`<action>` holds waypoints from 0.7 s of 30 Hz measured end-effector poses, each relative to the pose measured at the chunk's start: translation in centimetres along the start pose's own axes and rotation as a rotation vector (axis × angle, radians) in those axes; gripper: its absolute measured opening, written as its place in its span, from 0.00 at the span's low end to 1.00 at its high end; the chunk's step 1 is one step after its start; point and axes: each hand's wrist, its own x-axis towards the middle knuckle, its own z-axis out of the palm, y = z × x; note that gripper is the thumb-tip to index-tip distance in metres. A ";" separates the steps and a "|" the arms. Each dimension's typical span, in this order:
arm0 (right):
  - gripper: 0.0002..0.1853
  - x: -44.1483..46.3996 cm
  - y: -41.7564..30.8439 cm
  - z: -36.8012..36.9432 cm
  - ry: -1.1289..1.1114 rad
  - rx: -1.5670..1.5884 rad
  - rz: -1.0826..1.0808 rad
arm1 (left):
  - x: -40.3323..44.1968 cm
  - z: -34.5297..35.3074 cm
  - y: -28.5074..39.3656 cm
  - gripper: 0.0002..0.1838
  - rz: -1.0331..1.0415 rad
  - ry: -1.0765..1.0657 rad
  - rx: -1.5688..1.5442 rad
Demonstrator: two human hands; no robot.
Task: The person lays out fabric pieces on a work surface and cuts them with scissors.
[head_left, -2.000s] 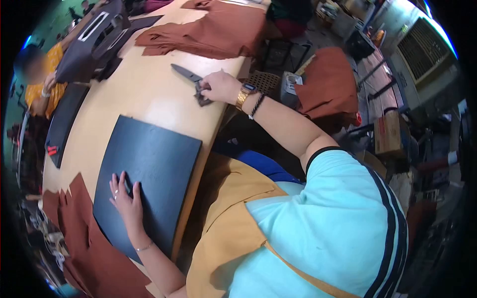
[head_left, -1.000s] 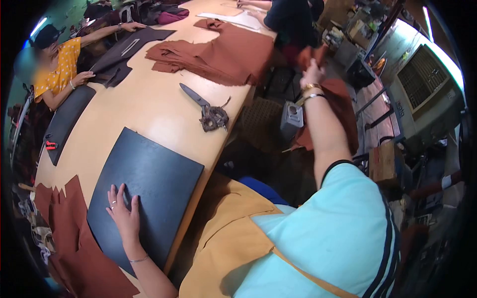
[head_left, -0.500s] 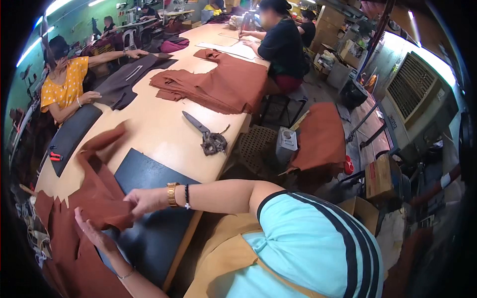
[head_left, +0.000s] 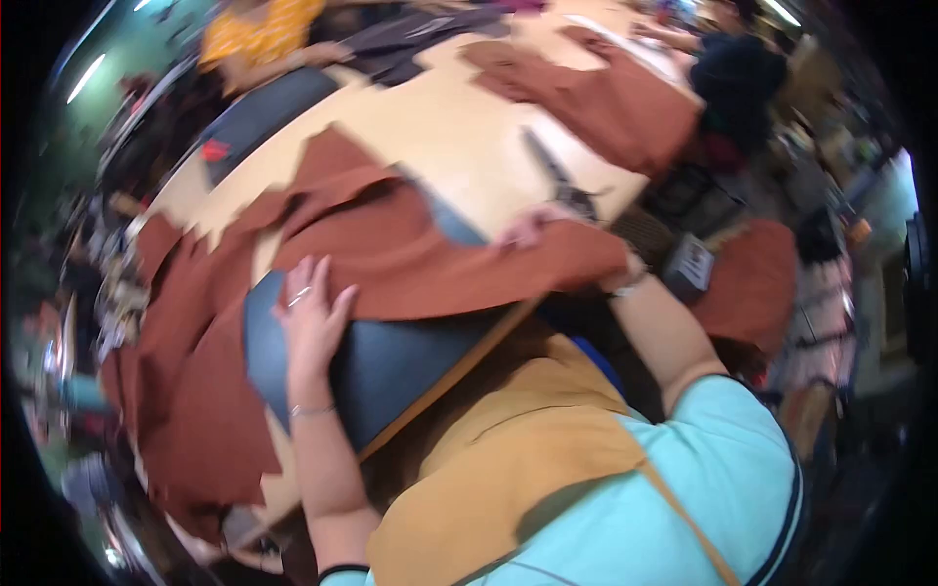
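A large reddish-brown leather piece [head_left: 410, 259] with ragged edges spreads over a dark board [head_left: 401, 366] at the table's near side. On the leather's near edge lies my left hand [head_left: 315, 308], fingers apart and palm down. My right hand [head_left: 532, 227] is at the other end of the piece; the leather folds over most of this hand, and its fingertips show at the far edge, gripping it. Just beyond the right fingers are large dark shears [head_left: 547, 156], blurred, with cloth-wrapped handles.
The pale wooden table [head_left: 459, 117] bears a stack of brown leather [head_left: 616, 98] and a dark padded board [head_left: 269, 112] with a small red tool [head_left: 215, 149]. A person in yellow [head_left: 259, 39] and one in dark clothes [head_left: 738, 68] work across it. A metal can [head_left: 690, 262] stands at right.
My right hand has swung right, drawing the leather across the dark board. My left hand has come down flat on its near edge. The whole view has tilted and shifted.
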 end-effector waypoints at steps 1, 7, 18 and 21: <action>0.19 -0.7 0.5 -2.4 0.024 0.012 -0.032 | 0.0 0.2 0.2 0.34 -0.081 -0.049 0.044; 0.08 -2.1 -0.6 -6.5 0.917 -0.176 -0.186 | -0.7 -2.3 2.6 0.36 -0.265 -0.177 0.235; 0.20 -3.6 4.4 -8.9 1.063 -0.905 -0.102 | -0.5 0.3 3.3 0.46 0.241 -0.164 -0.067; 0.28 -3.9 3.9 -8.8 1.096 -0.698 -0.079 | 0.3 -0.2 2.3 0.47 0.310 -0.227 -0.100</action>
